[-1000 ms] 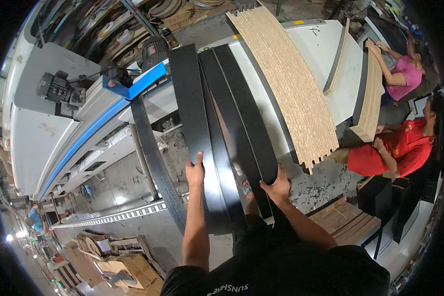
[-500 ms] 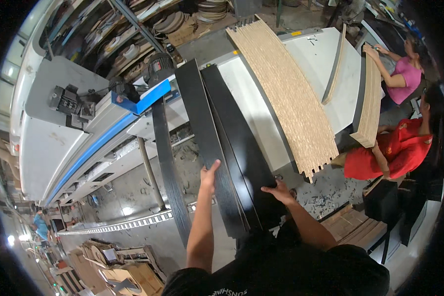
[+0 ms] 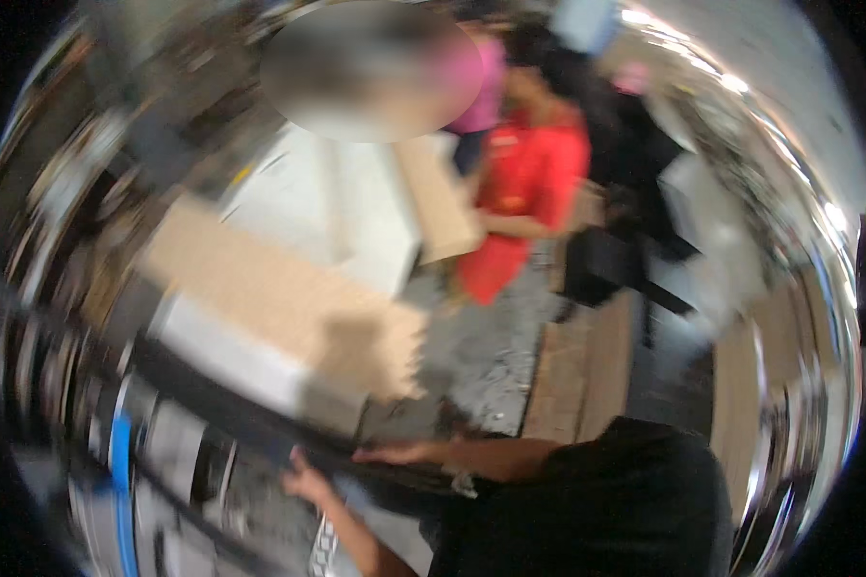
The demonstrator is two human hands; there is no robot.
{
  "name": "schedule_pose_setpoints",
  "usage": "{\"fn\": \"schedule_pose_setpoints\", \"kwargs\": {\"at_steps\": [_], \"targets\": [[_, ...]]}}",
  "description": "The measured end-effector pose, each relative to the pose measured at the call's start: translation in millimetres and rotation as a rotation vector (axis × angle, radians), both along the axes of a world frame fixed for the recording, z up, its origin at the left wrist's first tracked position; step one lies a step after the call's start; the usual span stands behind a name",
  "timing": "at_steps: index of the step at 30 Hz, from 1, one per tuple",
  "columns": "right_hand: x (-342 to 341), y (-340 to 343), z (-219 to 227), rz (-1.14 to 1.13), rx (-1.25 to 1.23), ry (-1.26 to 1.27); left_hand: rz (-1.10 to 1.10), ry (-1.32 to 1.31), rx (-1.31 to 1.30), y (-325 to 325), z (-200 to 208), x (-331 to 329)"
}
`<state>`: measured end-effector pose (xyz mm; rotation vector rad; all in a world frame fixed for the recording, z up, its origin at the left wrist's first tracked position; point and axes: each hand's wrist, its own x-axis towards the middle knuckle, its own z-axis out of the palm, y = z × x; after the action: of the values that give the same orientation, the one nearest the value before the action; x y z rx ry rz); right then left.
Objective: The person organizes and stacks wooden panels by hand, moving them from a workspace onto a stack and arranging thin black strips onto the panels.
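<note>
Blurred view from above: long dark strips (image 3: 236, 412) slant along the near edge of a white bench (image 3: 216, 344). The left hand (image 3: 308, 483), partly curled, meets their lower side; the right hand (image 3: 394, 452) lies along the upper. I cannot tell how tightly either grip closes. Pale slatted wood (image 3: 269, 288) covers part of the bench.

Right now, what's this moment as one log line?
left fingers: at black strips; right fingers: likewise; tan panels: on white table; image: blurred
</note>
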<state>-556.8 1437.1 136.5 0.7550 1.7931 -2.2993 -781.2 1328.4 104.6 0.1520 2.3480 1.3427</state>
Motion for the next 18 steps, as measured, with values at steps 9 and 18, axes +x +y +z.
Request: {"fn": "schedule_pose_setpoints", "kwargs": {"at_steps": [9,18], "targets": [[11.3,25.5,-12.2,0.041,0.007,-0.149,0.136,-0.139,-0.101,68.0,25.3,54.8],[9.4,24.8,45.4,0.036,-0.063,-0.15,0.09,-0.344,0.186,49.4,131.4,61.8]]}}
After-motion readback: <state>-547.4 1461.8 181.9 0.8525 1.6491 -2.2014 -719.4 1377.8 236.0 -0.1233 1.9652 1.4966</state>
